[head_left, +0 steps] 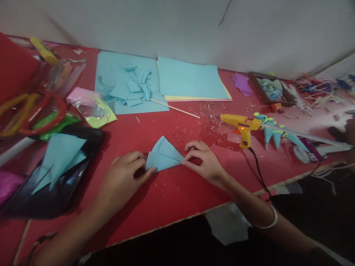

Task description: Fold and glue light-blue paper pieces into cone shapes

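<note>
A folded light-blue paper piece (pixel 168 157), fan-shaped with overlapping layers, lies low over the red table in front of me. My left hand (pixel 127 173) grips its wide left edge, with the thumb along the lower corner and the fingers curled behind. At the narrow right tip, my right hand (pixel 203 162) pinches the paper between thumb and fingertips. Right of that hand rests a yellow glue gun (pixel 240 125), its small orange light lit and a clear glue stick in its back.
Several folded blue pieces (pixel 59 155) lie on a black tray (pixel 91 140) at left. Blue scraps (pixel 133 90), a wooden stick (pixel 174 108) and stacked paper sheets (pixel 191 77) are along the back. The glue gun's black cord (pixel 259 170) hangs over the table's front edge.
</note>
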`<state>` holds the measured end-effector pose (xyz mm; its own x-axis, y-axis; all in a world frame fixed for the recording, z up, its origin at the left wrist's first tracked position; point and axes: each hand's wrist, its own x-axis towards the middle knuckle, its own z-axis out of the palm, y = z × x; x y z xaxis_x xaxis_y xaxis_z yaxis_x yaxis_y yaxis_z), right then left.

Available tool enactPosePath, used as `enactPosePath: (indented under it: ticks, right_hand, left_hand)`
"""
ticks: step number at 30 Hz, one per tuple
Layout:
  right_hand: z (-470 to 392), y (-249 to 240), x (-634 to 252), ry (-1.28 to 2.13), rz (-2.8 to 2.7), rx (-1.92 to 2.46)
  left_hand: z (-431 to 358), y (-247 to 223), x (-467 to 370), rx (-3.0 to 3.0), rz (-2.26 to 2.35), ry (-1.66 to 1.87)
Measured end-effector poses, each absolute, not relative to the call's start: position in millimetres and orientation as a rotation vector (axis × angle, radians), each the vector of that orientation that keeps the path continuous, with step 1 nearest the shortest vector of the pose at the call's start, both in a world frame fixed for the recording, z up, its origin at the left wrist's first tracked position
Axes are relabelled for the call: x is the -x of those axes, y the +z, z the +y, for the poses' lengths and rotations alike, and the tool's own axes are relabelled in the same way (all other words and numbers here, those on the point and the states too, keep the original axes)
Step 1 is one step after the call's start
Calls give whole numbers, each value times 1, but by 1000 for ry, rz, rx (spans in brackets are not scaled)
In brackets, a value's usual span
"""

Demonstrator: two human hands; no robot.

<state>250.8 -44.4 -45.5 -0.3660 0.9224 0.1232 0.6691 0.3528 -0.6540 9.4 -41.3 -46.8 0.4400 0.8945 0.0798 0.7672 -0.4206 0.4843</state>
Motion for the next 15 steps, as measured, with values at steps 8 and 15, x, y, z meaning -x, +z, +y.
enactPosePath:
  ticks: [8, 15]
  right_hand:
    - [-46, -49, -245, 606, -2129, 1423]
    - [-49, -50, -242, 461, -2178, 1452]
  left_hand:
    - [-42, -47, -11, -2389, 1488, 460]
    - [-43, -47, -13, -2430, 1557, 383]
